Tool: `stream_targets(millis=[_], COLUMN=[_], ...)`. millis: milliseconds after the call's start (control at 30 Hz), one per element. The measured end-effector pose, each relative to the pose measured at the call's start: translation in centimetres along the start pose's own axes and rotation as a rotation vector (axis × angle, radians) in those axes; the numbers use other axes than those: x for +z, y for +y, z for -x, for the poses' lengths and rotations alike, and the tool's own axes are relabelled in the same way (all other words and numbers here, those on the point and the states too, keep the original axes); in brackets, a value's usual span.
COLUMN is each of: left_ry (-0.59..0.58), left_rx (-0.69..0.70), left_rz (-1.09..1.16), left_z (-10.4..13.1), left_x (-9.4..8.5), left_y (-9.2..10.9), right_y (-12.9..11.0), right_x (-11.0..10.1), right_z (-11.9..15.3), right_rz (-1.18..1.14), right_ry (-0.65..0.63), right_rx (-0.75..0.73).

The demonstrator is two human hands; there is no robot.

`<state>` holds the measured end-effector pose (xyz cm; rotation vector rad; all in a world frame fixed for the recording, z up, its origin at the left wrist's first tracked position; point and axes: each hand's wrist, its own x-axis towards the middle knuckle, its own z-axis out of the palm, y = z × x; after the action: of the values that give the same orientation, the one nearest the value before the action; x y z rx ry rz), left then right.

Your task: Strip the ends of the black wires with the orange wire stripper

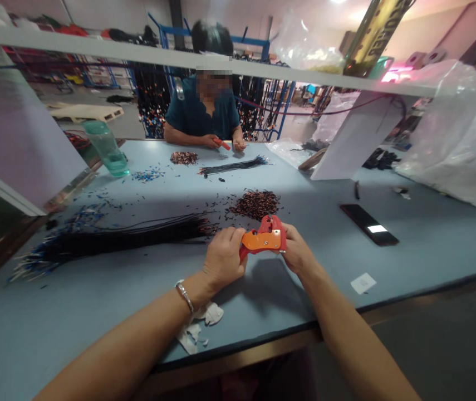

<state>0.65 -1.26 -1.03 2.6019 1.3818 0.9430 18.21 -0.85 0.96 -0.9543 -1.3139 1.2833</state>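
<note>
My left hand (225, 257) is wrapped round the handles of a red and orange wire stripper (260, 240), held above the table's middle. At the tool's head, my right hand (298, 249) is closed, its fingertips partly hidden behind the jaws. What those fingers pinch cannot be made out. Just beyond the stripper lies a heap of small dark and copper-coloured bits (258, 204). A thick bundle of black wires (129, 236) stretches across the left side, with blue and white tips at its far left end.
Across the table (304, 211), a person (202, 111) holds a similar red tool (222, 144) near a smaller wire bundle (235, 165). A green bottle (107, 149) stands at left. A phone (369, 224) and white card (363, 283) lie at right. A shelf (171, 55) spans overhead.
</note>
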Motion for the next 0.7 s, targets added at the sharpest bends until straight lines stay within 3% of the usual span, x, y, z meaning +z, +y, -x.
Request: stream_targets(millis=[367, 700], left_ry=[0.055, 0.026], left_rx=[0.026, -0.001], left_rz=[-0.041, -0.008], left_z=[0.09, 0.12], left_x=[0.20, 0.25], left_y=[-0.10, -0.12], right_y=[-0.50, -0.29], right_x=[0.16, 0.05], right_z=[0.09, 0.11], right_rz=[0.003, 0.089], right_ry=[-0.043, -0.063], right_rx=[0.041, 0.040])
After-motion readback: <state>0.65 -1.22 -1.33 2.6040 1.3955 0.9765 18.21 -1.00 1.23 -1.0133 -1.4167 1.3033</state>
